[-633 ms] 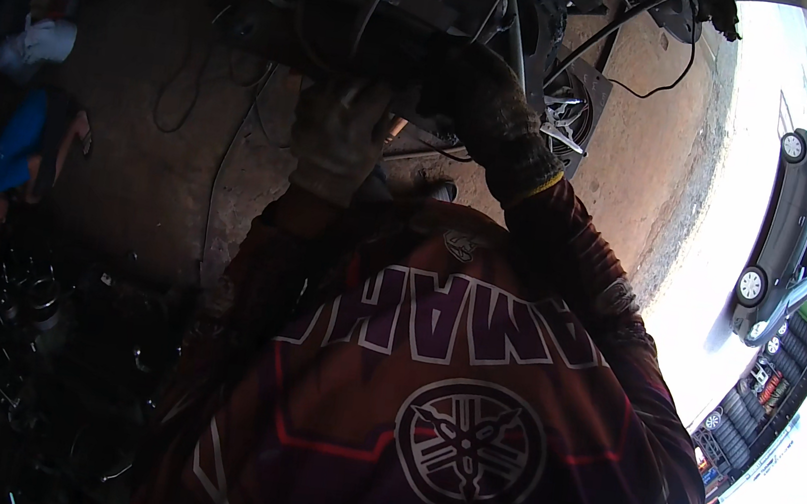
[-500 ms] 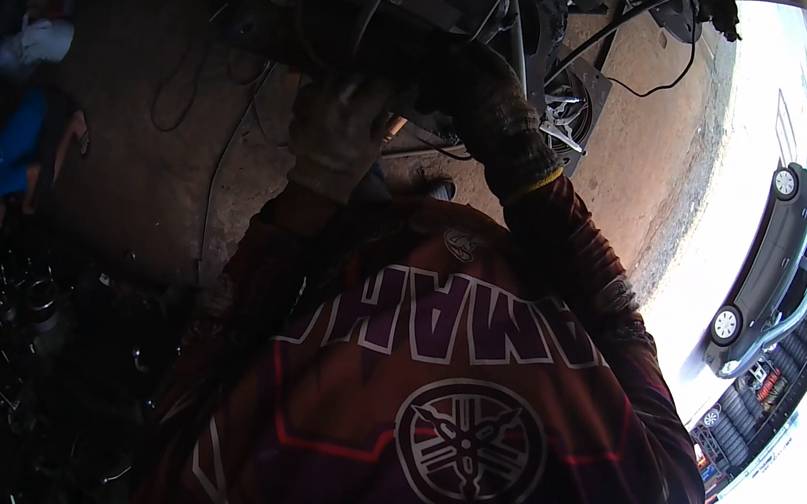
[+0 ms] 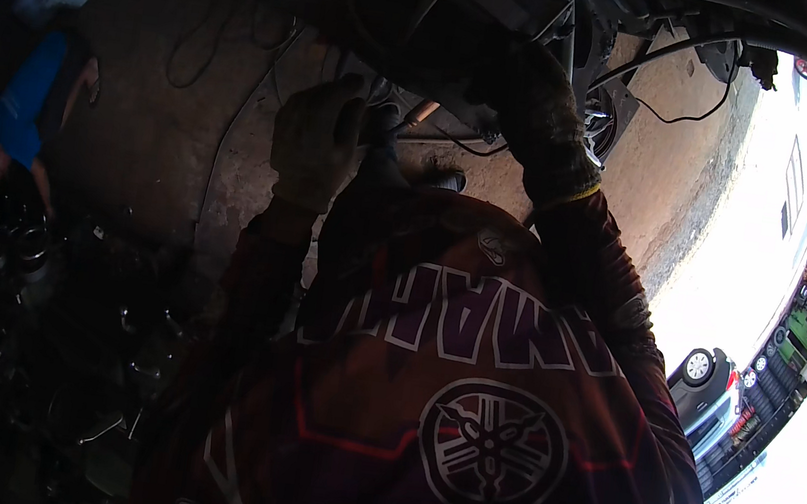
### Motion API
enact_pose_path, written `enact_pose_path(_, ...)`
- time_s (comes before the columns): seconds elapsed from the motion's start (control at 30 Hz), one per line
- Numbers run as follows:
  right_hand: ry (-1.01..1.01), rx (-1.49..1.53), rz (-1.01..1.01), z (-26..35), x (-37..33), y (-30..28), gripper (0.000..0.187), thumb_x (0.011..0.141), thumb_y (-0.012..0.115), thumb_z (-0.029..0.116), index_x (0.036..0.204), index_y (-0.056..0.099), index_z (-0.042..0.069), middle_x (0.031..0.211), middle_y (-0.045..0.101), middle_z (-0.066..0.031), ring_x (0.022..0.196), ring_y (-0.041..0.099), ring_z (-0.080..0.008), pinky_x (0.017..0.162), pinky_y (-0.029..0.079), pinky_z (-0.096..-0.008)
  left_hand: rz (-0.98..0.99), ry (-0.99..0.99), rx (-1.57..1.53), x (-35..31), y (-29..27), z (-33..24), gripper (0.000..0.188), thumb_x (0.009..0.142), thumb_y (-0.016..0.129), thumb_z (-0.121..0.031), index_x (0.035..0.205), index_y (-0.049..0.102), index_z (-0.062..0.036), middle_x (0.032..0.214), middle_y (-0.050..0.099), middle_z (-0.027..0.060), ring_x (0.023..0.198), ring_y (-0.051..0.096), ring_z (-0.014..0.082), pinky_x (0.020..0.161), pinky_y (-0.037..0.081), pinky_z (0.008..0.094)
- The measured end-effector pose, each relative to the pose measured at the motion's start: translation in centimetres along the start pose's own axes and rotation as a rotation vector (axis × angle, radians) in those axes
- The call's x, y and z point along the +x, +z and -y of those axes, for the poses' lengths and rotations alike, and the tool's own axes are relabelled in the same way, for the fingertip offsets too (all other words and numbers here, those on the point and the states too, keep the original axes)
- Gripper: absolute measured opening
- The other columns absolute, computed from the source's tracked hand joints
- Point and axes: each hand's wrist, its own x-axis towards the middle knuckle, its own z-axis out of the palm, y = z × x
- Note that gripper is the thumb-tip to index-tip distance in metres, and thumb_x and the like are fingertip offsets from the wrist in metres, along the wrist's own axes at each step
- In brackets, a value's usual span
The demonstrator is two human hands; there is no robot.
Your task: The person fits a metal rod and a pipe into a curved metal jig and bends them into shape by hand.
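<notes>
**Left gloved hand [image 3: 314,145] drawn aside from the dark assembly [image 3: 392,19]**

From left to right, the first change is found at the left gloved hand: it has been drawn leftward from the underside of the dark assembly, and a gap is now seen between them. Nothing is seen to be held by it; its fingers look loosely bent, but the palm is hidden, so how far it is opened cannot be told. By this shift, an orange-brown handle [image 3: 422,113] has been left more plainly exposed between the hands. The right gloved hand [image 3: 547,134] has been kept raised at the assembly, so any support there is now, it seems, given from that side alone. Its fingertips are lost in shadow; whether anything is gripped cannot be told. The assembly itself is placed along the upper edge, ahead of both hands. At far right, the car [image 3: 693,396] has been carried lower in the view.

Counted in the same order: one other person, in a blue garment [image 3: 24,100]; metal parts [image 3: 26,251] at lower left, too many and too dim to be numbered; one long cable [image 3: 221,154] on the floor; two gloved hands; one handle; one black cable [image 3: 677,120] hung at right; one car, by which one wheel is clearly shown.
</notes>
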Motion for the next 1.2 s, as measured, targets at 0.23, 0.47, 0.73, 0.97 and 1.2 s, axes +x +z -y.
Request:
enact_pose_path(0.23, -0.010, -0.061, 0.002, -0.9, -0.1, 0.9, 0.016, 0.078, 0.066, 0.006, 0.092, 0.069, 0.014, 0.104, 0.065, -0.0048, 0.103, 0.060, -0.0255, 0.091, 0.052, -0.0355, 0.039, -0.070, -0.044, -0.7, 1.2, -0.2, 0.025, 0.082, 0.075, -0.011, 0.106, 0.069, -0.0119, 0.099, 0.069, 0.0024, 0.090, 0.066, 0.0221, 0.079, 0.054, 0.0360)
enact_pose_path(0.47, -0.058, -0.296, 0.101, -1.0, -0.4, 0.8, 0.040, 0.088, 0.058, 0.005, 0.128, 0.057, 0.004, 0.126, 0.059, -0.0125, 0.118, 0.057, -0.0287, 0.100, 0.050, -0.0370, 0.045, -0.120, -0.046, 0.0, 1.8, -0.2, 0.023, 0.080, 0.077, -0.012, 0.102, 0.069, -0.0116, 0.095, 0.069, 0.0024, 0.086, 0.065, 0.0202, 0.078, 0.053, 0.0350)
enact_pose_path(0.73, -0.160, -0.433, 0.041, -0.3, -0.4, 0.7, 0.040, 0.091, 0.056, 0.009, 0.131, 0.055, 0.007, 0.126, 0.060, -0.0074, 0.119, 0.057, -0.0253, 0.104, 0.046, -0.0344, 0.052, -0.124, 0.021, 1.2, 2.5, -0.4, 0.018, 0.081, 0.077, -0.016, 0.095, 0.068, -0.0105, 0.090, 0.069, 0.0039, 0.083, 0.065, 0.0197, 0.076, 0.053, 0.0350)
enact_pose_path(0.97, 0.111, 0.151, 0.004, 0.3, -0.1, 0.3, 0.043, 0.090, 0.057, 0.008, 0.133, 0.053, 0.007, 0.126, 0.060, -0.0090, 0.118, 0.056, -0.0270, 0.104, 0.046, -0.0357, 0.040, -0.087, 0.009, 1.9, 3.6, 0.1, 0.018, 0.084, 0.074, -0.019, 0.096, 0.069, -0.0081, 0.084, 0.067, 0.0051, 0.079, 0.065, 0.0220, 0.071, 0.052, 0.0364)
enact_pose_path(1.2, 0.313, 0.589, -0.043, 1.7, 0.3, 0.1, 0.047, 0.089, 0.059, 0.008, 0.135, 0.052, 0.006, 0.126, 0.060, -0.0107, 0.118, 0.056, -0.0287, 0.105, 0.046, -0.0371, 0.112, 0.052, 0.107, 2.9, 2.9, -0.2, 0.014, 0.083, 0.075, -0.017, 0.094, 0.069, -0.0094, 0.085, 0.066, 0.0038, 0.079, 0.065, 0.0222, 0.073, 0.053, 0.0364)
